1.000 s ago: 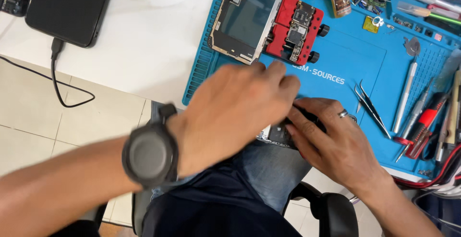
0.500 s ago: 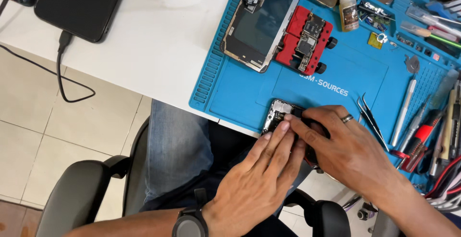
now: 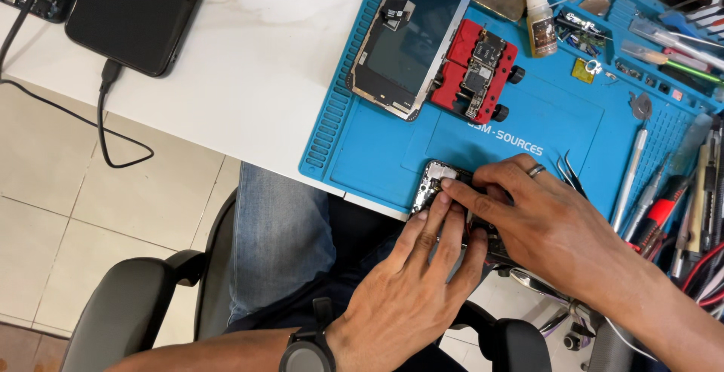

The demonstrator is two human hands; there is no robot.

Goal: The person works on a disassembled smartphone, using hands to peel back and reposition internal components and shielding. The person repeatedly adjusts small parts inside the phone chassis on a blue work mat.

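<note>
Bright, even light; sharp focus

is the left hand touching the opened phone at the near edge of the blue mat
Touching. The head view shows the left hand with its fingertips laid on the opened phone at the blue mat's near edge; the right hand presses it too.

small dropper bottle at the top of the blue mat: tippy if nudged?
Probably. The dropper bottle stands upright, tall and narrow with a slim nozzle, so a nudge likely topples it. Being round, it may then roll across the blue mat. It looks light.
</note>
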